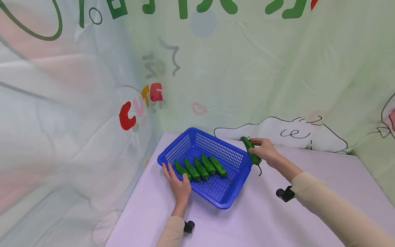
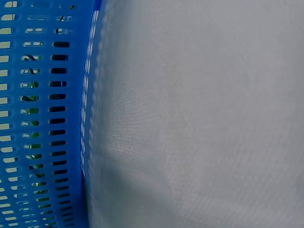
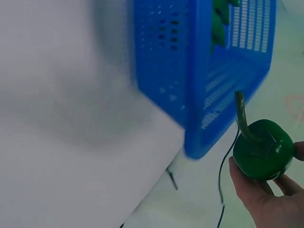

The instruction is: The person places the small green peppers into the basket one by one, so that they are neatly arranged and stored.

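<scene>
In the head view, my right hand (image 1: 266, 151) holds a green chili pepper (image 1: 250, 151) just outside the right end of a blue plastic basket (image 1: 192, 132). The pepper's stem hangs downward. Close up in the right wrist view, thumb and fingers grip the pepper (image 3: 266, 149), its stem end facing the camera. Several more green peppers (image 1: 201, 168) lie side by side inside the basket. My left hand (image 1: 179, 187) touches the basket's near left rim with fingers spread and fairly straight. The left wrist view shows the slotted basket wall (image 2: 42, 114) but not the hand.
The basket stands at an angle on a pale lilac tabletop (image 1: 308, 192). Printed cloth (image 1: 231, 75) hangs behind the table and along the left side. A small black device (image 1: 285, 193) is strapped at the right wrist, another (image 1: 189, 226) at the left.
</scene>
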Demonstrator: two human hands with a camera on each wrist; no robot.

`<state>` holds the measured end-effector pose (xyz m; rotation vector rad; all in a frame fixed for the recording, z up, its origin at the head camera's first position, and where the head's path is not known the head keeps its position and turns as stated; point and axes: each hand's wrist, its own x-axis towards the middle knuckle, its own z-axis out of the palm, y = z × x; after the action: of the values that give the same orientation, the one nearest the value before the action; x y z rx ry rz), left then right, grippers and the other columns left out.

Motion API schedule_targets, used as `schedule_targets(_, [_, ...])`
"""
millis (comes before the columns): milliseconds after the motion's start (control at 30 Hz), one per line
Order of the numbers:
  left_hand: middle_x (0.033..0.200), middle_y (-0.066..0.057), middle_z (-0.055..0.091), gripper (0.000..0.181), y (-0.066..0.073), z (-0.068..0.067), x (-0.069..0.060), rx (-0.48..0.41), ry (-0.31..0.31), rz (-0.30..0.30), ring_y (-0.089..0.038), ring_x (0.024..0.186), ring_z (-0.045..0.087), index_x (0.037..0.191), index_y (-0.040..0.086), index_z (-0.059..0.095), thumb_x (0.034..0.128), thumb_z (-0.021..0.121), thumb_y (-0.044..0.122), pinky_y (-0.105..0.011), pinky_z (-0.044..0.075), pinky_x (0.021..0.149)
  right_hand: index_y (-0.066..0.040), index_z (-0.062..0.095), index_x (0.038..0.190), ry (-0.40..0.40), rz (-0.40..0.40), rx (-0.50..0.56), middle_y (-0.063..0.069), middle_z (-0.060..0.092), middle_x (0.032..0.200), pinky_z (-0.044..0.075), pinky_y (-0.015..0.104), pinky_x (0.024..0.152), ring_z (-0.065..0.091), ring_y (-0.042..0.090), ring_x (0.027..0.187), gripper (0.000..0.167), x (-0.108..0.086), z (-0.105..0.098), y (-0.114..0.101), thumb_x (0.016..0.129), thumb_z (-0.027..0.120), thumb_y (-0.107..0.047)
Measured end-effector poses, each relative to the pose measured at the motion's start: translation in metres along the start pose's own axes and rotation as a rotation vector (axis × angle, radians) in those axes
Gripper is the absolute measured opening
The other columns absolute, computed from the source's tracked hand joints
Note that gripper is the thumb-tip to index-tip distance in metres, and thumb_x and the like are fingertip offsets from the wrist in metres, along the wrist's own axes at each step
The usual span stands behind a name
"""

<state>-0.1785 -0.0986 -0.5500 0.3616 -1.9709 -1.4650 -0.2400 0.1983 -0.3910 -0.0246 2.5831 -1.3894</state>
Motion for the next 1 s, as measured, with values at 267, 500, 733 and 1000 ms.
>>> schedule_targets(267, [0.164, -0.013, 0.009, 0.076, -0.003, 0.000, 0.002, 0.018, 0.013, 0.017, -0.035, 0.148, 0.017, 0.151, -0.007, 0.026, 0.0813, 0.056, -0.001, -0.056, 0.027, 0.112, 0.012, 0.040, 0.143, -0.127, -0.091, -0.037, 0.034, 0.041, 0.143, 0.045, 0.053, 0.099, 0.047, 0.047, 0.127, 0.057, 0.015, 0.047, -0.022, 0.091, 0.058, -0.002])
schedule_targets(500, [0.165, -0.010, 0.007, 0.077, -0.004, 0.001, 0.003, 0.005, 0.009, 0.007, -0.031, 0.149, 0.016, 0.152, -0.006, 0.026, 0.0824, 0.058, -0.001, -0.052, 0.027, 0.113, 0.015, 0.043, 0.139, -0.220, -0.087, -0.052, 0.035, 0.045, 0.140, 0.043, 0.052, 0.101, 0.044, 0.047, 0.130, 0.057, 0.032, 0.076, -0.016, 0.089, 0.061, -0.002])
schedule_targets(733, [0.165, -0.009, 0.007, 0.077, -0.005, 0.003, 0.002, 0.010, 0.000, 0.001, -0.031, 0.149, 0.016, 0.153, -0.005, 0.026, 0.0825, 0.057, 0.000, -0.052, 0.026, 0.114, 0.018, 0.046, 0.134, -0.219, -0.070, -0.073, 0.037, 0.050, 0.133, 0.051, 0.048, 0.093, 0.055, 0.045, 0.118, 0.057, 0.049, 0.090, 0.004, 0.084, 0.063, -0.003])
schedule_targets(1000, [0.165, -0.008, 0.005, 0.077, -0.006, 0.002, 0.002, 0.019, -0.006, 0.002, -0.031, 0.149, 0.015, 0.153, -0.004, 0.024, 0.0832, 0.057, 0.000, -0.052, 0.026, 0.114, 0.021, 0.054, 0.123, -0.189, -0.074, -0.169, 0.037, 0.058, 0.119, 0.052, 0.050, 0.089, 0.061, 0.042, 0.104, 0.052, 0.063, 0.106, 0.026, 0.077, 0.064, -0.001])
